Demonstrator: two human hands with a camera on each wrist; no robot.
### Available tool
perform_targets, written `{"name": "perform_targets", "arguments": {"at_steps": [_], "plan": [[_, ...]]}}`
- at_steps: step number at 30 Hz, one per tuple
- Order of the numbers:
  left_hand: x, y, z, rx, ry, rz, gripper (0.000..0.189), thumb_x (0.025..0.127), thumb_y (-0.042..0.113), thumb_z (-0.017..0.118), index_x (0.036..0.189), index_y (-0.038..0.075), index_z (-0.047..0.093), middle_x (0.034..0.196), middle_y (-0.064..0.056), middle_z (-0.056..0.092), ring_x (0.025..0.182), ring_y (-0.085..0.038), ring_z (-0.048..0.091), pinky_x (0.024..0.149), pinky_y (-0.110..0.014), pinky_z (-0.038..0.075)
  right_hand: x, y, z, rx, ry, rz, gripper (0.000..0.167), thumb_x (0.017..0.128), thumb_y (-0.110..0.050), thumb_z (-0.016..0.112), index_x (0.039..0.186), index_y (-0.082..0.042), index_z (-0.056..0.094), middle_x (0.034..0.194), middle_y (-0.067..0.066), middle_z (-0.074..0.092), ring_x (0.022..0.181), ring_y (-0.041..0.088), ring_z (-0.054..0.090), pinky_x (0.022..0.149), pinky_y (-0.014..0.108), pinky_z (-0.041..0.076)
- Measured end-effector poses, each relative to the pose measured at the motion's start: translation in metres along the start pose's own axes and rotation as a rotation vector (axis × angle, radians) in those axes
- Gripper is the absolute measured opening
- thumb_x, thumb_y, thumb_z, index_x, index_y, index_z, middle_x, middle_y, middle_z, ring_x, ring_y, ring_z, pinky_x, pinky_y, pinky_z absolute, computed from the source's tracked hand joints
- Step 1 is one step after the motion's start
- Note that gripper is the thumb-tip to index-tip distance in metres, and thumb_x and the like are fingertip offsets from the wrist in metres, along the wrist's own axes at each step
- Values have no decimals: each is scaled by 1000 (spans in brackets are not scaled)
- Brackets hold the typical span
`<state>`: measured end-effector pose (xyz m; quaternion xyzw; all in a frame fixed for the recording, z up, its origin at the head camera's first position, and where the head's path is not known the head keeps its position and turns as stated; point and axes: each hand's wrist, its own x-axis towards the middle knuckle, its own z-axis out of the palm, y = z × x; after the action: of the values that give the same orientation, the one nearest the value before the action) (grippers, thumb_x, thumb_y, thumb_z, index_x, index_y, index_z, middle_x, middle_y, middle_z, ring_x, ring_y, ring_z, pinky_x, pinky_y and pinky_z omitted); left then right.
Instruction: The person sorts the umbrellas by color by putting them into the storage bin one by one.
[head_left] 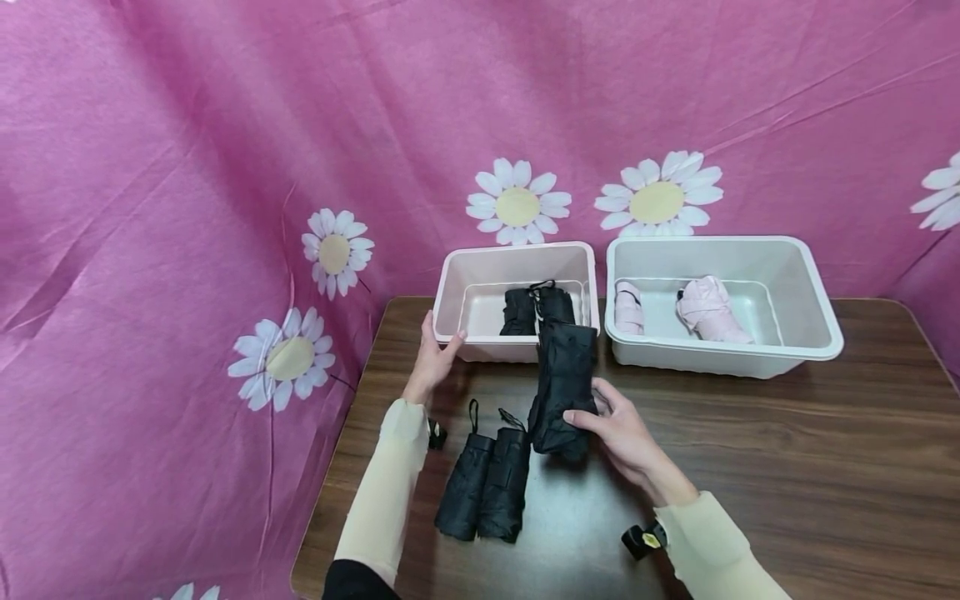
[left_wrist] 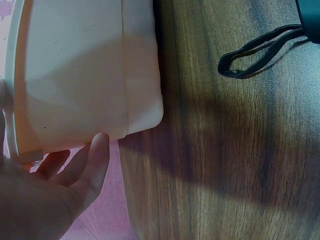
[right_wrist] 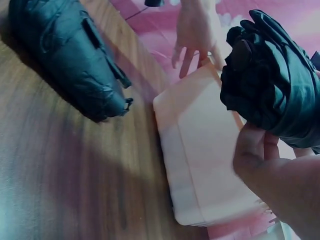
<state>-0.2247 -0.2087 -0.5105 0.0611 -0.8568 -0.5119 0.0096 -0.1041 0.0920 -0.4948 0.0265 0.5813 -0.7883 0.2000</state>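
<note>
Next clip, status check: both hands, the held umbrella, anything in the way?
Left hand touching left bin. Right hand gripping black umbrella, overlapping the bin's near rim in head view. Two umbrellas inside, toward the right; might crowd it.

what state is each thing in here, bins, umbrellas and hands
Left bin: open-topped, partly filled
Right bin: open-topped, partly filled
Held black umbrella: folded, above the table
Loose black umbrellas: folded, side by side
Binned black umbrellas: folded, inside left bin
Pink bundles: wrapped up, lying apart
Left hand: touching left bin
Right hand: holding one black umbrella
</note>
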Motion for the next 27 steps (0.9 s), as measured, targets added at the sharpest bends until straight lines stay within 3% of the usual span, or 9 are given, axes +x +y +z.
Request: {"name": "perform_targets", "arguments": {"at_steps": [7, 13, 21, 27], "plan": [[0, -1, 0, -11, -2, 8, 85, 93, 27, 63, 154, 6, 8, 154, -24, 26, 141, -37, 31, 119, -45, 22, 7, -12, 0, 80, 4, 10, 66, 89, -4, 64, 146, -10, 31, 119, -7, 61, 95, 7, 65, 81, 26, 55], [1, -1, 0, -7, 5, 17, 85, 93, 26, 64, 154, 5, 8, 154, -25, 25, 140, -37, 31, 119, -44, 22, 15, -24, 0, 152, -24, -5, 65, 93, -7, 61, 149, -14, 29, 120, -8, 60, 97, 10, 67, 80, 30, 57], [2, -5, 1, -8, 8, 17, 85, 93, 25, 64, 154, 6, 9, 154, -24, 25, 141, -38, 31, 119, -45, 22, 29, -40, 2, 168, -22, -55, 63, 91, 2, 58, 147, -11, 31, 114, -7, 64, 95, 10, 67, 80, 30, 57], [3, -6, 1, -23, 7, 24, 84, 93, 23, 64, 154, 6, 10, 154, -25, 25, 140, -38, 31, 119, -46, 22, 42, -52, 3, 167, -21, -81, 75, 85, 10, 55, 151, -11, 26, 115, -6, 63, 97, 8, 65, 81, 26, 55]]}}
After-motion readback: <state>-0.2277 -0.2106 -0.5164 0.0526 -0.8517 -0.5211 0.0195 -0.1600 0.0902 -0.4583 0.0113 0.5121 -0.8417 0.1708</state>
